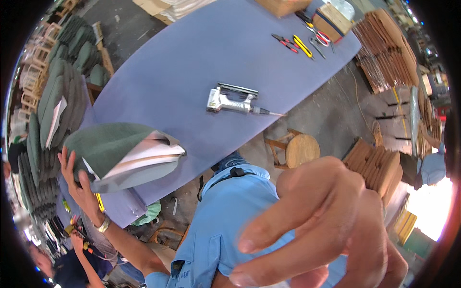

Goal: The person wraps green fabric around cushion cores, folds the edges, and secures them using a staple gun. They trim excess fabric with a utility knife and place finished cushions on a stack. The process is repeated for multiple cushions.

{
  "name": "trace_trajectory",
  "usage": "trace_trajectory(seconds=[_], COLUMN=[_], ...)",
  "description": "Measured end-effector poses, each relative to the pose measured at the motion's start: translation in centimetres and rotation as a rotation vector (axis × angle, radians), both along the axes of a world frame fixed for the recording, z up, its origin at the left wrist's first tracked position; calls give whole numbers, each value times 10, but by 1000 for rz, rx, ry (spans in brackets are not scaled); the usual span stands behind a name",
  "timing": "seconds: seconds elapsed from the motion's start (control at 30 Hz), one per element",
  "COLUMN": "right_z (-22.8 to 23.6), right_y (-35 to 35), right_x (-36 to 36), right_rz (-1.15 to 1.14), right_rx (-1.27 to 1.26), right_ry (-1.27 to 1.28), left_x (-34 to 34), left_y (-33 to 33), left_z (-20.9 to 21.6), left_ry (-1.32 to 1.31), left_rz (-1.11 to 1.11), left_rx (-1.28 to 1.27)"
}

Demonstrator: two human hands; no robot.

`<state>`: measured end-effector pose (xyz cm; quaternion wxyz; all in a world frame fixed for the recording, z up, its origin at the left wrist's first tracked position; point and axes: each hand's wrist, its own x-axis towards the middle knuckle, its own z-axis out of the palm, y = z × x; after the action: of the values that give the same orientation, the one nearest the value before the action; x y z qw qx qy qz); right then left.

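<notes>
My left hand, with a watch on its wrist, grips the left end of a green fabric-covered seat pad. The pad is tilted over the blue-topped table, with white lining and a pale folded edge showing on its near side. Close to the camera is my right hand, large and slightly blurred. Its fingers are bent but apart, and I see nothing in them. A silver air staple gun lies on the table beyond the pad, its hose fitting pointing right.
Pliers, a yellow utility knife, red-handled scissors and a cardboard box sit at the table's far right. Stacked green pads line the left side. A wooden stool stands beside the table. Another person's arm is lower left.
</notes>
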<state>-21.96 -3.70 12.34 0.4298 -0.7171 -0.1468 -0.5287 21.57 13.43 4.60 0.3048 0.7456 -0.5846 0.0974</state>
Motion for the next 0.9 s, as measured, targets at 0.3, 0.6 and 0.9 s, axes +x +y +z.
trace_trajectory(seconds=[0.3,0.6,0.9], right_z=[-148,-360,-403], right_y=[-76,-254,-487], right_x=[15,-127,-175], right_rz=[-482,-1051,-1162], right_rx=[732,895,570], right_ry=[282,928,1375], left_x=[-53,-97,-134], left_y=[-112,-148,-204], left_z=[-29,-41,-48], left_ry=[-6,388,127], left_rz=[334,838,747], left_rx=[-320,-362,-28])
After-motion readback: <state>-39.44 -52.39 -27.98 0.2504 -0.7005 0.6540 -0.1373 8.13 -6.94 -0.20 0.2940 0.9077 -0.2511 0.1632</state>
